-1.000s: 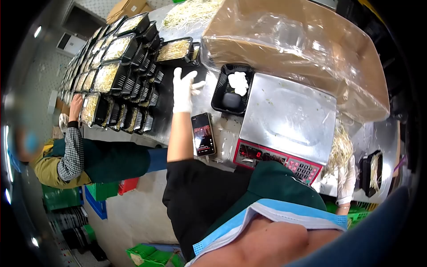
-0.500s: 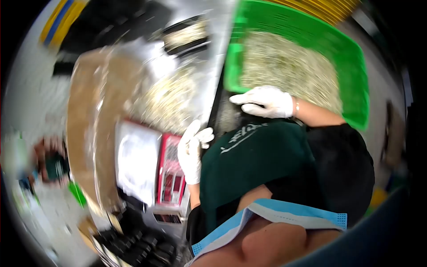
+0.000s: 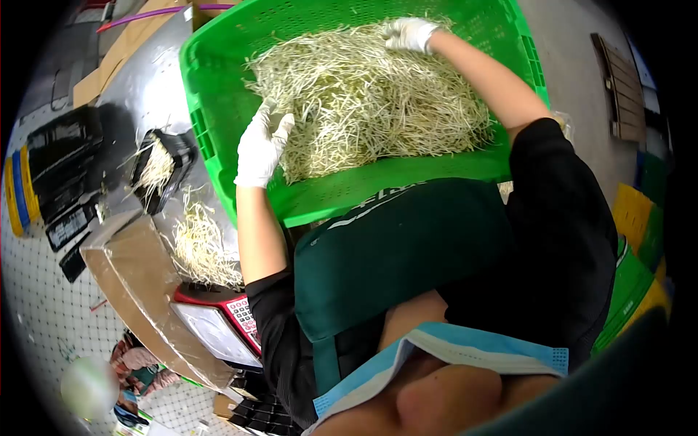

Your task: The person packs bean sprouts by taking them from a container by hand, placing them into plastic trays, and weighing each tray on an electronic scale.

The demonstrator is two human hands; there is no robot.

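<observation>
I've got a deep heap of pale bean sprouts (image 3: 371, 109) at twelve o'clock, thin white stems tangled in every direction with a yellow-green tint, denser and darker towards its centre. They lie in a green crate (image 3: 218, 65) with perforated walls. The gloved left hand (image 3: 263, 149), at ten o'clock, stands wide, thumb away from the fingers and nothing in its grasp that I can see. The gloved right hand (image 3: 409, 35), between twelve and one, bends its fingers over the heap's far edge; I cannot tell whether they grip any stems.

A shiny metal table (image 3: 171, 80) runs along ten o'clock. On it I see a black tray (image 3: 156, 171) of sprouts between nine and ten, a loose pile (image 3: 203, 251) near nine, and a red-edged scale (image 3: 218, 330) between seven and eight. At eight stands a plastic-lined cardboard box (image 3: 138, 276), with white tiled floor (image 3: 43, 305) beyond it. A wooden pallet (image 3: 622, 87) leans at two.

The wearer's sleeve covers part of the scale, and a blue mask (image 3: 472, 341) blocks my view at six. Another person (image 3: 142, 370), near eight, is too small to read clearly.
</observation>
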